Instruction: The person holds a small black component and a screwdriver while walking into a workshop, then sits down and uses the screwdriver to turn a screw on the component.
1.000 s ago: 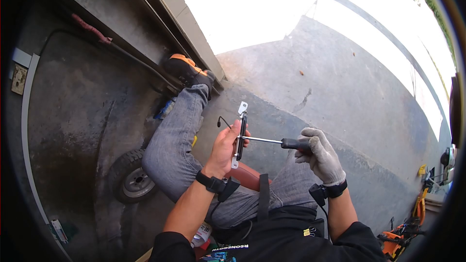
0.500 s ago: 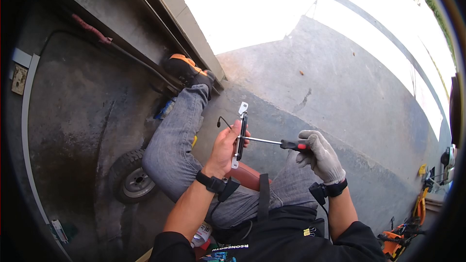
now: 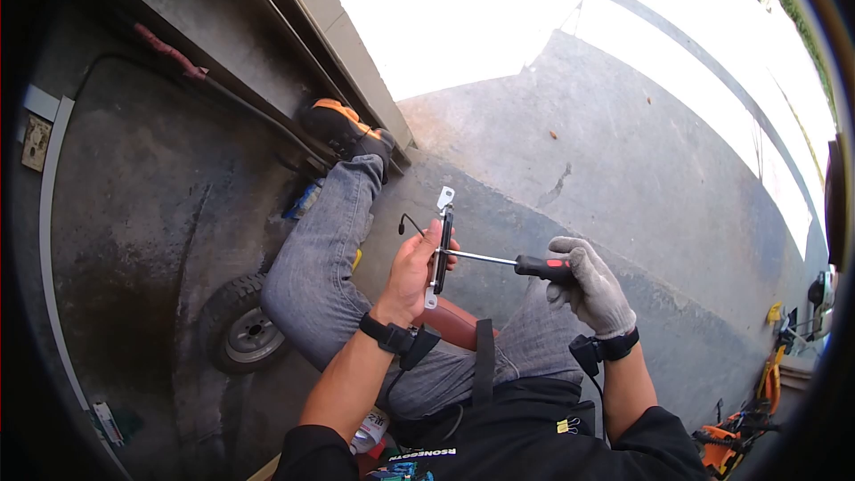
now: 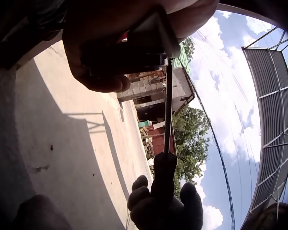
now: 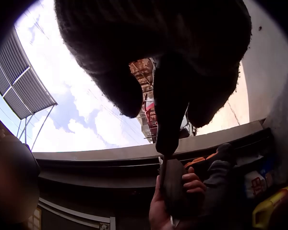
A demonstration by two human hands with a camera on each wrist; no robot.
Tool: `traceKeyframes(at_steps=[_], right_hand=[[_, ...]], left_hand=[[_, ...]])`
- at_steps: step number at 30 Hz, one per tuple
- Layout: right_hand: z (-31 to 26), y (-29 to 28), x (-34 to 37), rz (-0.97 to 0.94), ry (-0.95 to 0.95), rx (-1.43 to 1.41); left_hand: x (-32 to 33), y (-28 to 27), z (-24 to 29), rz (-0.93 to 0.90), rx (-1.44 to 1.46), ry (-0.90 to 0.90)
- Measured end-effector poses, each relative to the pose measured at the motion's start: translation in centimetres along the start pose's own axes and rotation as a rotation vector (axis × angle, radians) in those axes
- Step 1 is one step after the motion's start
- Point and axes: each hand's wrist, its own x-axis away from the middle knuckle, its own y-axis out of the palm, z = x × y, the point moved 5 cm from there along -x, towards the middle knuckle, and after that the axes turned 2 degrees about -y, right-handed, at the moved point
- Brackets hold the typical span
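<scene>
My bare left hand (image 3: 412,274) grips a narrow black part (image 3: 445,249) with light metal tabs at both ends, held upright in the head view. My gloved right hand (image 3: 595,289) holds the black and red handle of a screwdriver (image 3: 541,268). Its metal shaft runs left, and the tip meets the side of the black part. In the left wrist view the screwdriver's shaft (image 4: 168,110) reaches from the dark part to the gloved fingers. A short black cable (image 3: 410,223) with a small end sticks out beside my left thumb.
On the floor at left lies a small wheel with a tire (image 3: 233,325). A metal beam (image 3: 294,44) runs past my shoe (image 3: 343,127). Orange and black equipment (image 3: 735,436) stands at the lower right. Beyond the beam's end lies concrete floor (image 3: 623,151), partly sunlit.
The screwdriver handle has turned between my gloved fingers, its red patch coming into view and shifting upward. My left hand and the black part stay in place.
</scene>
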Motion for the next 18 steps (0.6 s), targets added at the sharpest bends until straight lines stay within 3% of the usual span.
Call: traceKeyframes(at_steps=[2, 8, 11, 13, 16, 18], right_hand=[[0.7, -0.4, -0.1, -0.028, 0.095, 0.02], [0.0, 1.2, -0.3, 0.123, -0.217, 0.02], [-0.8, 1.6, 0.0, 0.102, -0.196, 0.087], [-0.5, 1.5, 0.2, 0.091, 0.008, 0.129], [0.3, -0.2, -0.2, 0.043, 0.106, 0.223], [0.9, 0.0, -0.3, 0.044, 0.016, 0.131]], left_hand=[[0.0, 0.0, 0.0, 0.0, 0.007, 0.0], [-0.1, 0.0, -0.1, -0.011, 0.003, -0.009], [0.0, 0.1, -0.1, -0.015, 0.011, -0.005], [0.0, 0.1, 0.0, -0.021, 0.021, 0.0], [0.1, 0.2, 0.1, -0.019, 0.023, 0.006], [0.1, 0.2, 0.1, -0.019, 0.025, 0.004]])
